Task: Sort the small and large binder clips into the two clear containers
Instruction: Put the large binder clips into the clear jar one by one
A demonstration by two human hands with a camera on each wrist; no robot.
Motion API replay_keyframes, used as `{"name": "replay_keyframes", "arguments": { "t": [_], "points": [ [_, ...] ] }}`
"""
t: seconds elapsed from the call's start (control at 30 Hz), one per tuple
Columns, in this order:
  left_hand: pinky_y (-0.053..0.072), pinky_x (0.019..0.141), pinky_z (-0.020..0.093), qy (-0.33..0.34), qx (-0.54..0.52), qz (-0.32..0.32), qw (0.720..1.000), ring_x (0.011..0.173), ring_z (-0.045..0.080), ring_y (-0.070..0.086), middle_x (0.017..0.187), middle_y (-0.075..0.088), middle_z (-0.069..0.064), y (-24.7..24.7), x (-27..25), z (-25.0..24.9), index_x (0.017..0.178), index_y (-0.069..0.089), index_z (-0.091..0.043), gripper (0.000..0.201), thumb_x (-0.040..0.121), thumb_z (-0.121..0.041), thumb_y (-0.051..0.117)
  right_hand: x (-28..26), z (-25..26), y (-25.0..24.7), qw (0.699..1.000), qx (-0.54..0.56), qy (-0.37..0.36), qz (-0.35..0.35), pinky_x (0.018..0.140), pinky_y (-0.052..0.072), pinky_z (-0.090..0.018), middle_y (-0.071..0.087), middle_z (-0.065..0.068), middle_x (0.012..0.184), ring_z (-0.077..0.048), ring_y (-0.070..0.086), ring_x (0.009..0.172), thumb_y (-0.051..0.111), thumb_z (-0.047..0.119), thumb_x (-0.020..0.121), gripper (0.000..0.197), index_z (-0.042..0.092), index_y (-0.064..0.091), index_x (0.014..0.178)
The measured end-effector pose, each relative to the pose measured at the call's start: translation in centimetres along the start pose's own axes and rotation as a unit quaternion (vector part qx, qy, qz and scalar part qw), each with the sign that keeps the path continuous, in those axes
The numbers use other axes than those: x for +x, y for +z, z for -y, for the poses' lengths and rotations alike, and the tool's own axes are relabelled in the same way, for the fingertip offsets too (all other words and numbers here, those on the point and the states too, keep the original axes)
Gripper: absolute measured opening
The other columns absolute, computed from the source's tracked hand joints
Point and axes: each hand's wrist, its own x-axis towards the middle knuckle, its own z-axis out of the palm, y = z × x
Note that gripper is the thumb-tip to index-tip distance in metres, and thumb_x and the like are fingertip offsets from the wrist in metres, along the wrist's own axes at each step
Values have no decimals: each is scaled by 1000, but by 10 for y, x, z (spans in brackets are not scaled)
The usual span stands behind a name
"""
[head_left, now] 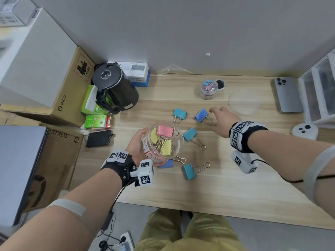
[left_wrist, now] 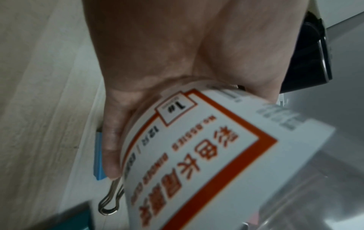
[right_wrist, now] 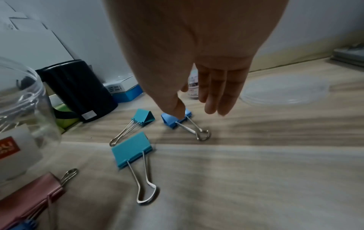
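Observation:
My left hand [head_left: 143, 147] grips a large clear jar [head_left: 164, 140], tilted, with pink and yellow large clips inside; its orange-framed label [left_wrist: 197, 147] fills the left wrist view. My right hand [head_left: 214, 115] is open and reaches over a blue large clip [head_left: 201, 115]; in the right wrist view the thumb of the right hand [right_wrist: 197, 112] hangs just above that blue clip [right_wrist: 171, 120]. Three teal large clips [head_left: 179, 113] [head_left: 190, 134] [head_left: 189, 171] lie loose on the desk. Another blue clip [head_left: 166, 164] lies partly under the jar. A small clear jar [head_left: 208, 88] holds small clips.
A clear round lid [head_left: 243, 101] and a small dark-centred lid [head_left: 220, 84] lie at the back right. A phone [head_left: 288, 95], a white controller [head_left: 305, 131] and clear drawers [head_left: 319, 87] stand right. A black kettle [head_left: 114, 87] and boxes crowd the left.

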Motion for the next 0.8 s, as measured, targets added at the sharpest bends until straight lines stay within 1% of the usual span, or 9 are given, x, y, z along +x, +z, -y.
{"name": "replay_keyframes", "arguments": {
  "t": [0.07, 0.13, 0.2, 0.27, 0.37, 0.47, 0.57, 0.67, 0.8],
  "points": [
    [39, 108, 63, -1, -5, -4, 1000, 132, 51, 50, 138, 59, 28, -3, 3, 1, 137, 62, -9, 81, 80, -67, 59, 6, 4, 9, 1000, 16, -8, 0, 72, 50, -35, 38, -9, 133, -31, 59, 95, 63, 19, 81, 76, 31, 25, 147],
    [38, 108, 64, 8, -7, -1, 1000, 131, 51, 50, 138, 59, 26, -6, 6, 3, 137, 62, -10, 80, 81, -66, 58, 16, 11, 15, 999, 25, -20, -10, 78, 52, -38, 36, -11, 132, -33, 55, 104, 66, 21, 78, 84, 33, 21, 149],
    [40, 107, 65, 19, -2, -3, 1000, 131, 49, 52, 137, 61, 24, -7, 10, 5, 136, 63, -11, 76, 83, -64, 57, 24, 18, 21, 999, 13, -33, -15, 84, 52, -41, 36, -13, 132, -35, 51, 112, 72, 33, 77, 87, 33, 22, 148],
    [43, 104, 65, 13, 11, -9, 1000, 128, 47, 55, 135, 63, 23, -9, 15, 10, 134, 65, -11, 73, 85, -64, 54, 29, 21, 33, 999, -4, -34, -7, 86, 51, -43, 37, -14, 130, -36, 49, 112, 72, 44, 80, 77, 30, 30, 144],
    [41, 107, 63, 6, 12, -8, 1000, 127, 48, 56, 137, 62, 24, -15, 21, 15, 135, 64, -11, 75, 84, -65, 56, 30, 25, 41, 1000, -2, 3, -15, 77, 51, -40, 42, -15, 119, -34, 51, 93, 63, 34, 86, 46, 21, 45, 127],
    [34, 112, 66, -12, 1, 10, 1000, 131, 50, 51, 142, 57, 24, -19, 25, 16, 139, 61, -11, 79, 80, -64, 61, 25, 25, 44, 1000, 8, 24, -13, 71, 51, -39, 44, -15, 111, -31, 50, 79, 63, 39, 86, 42, 16, 44, 116],
    [31, 112, 68, -9, -5, 29, 1000, 135, 49, 48, 144, 56, 24, -15, 27, 11, 139, 60, -10, 79, 81, -64, 59, 23, 22, 40, 998, 67, 12, -16, 67, 50, -37, 41, -13, 110, -27, 51, 70, 64, 32, 84, 38, 15, 42, 110],
    [33, 111, 66, -3, -9, 40, 999, 136, 47, 47, 144, 55, 24, -11, 26, 3, 140, 60, -11, 81, 82, -66, 58, 22, 23, 31, 992, 126, 2, -12, 67, 50, -35, 37, -9, 113, -28, 54, 72, 62, 28, 83, 38, 15, 44, 114],
    [31, 112, 67, 9, -19, 47, 999, 137, 48, 45, 145, 55, 24, -9, 27, -3, 141, 58, -11, 83, 82, -69, 58, 20, 35, 28, 985, 170, -23, -3, 71, 43, -32, 33, -8, 114, -32, 55, 83, 64, 20, 84, 39, 11, 45, 117]
  ]
}}
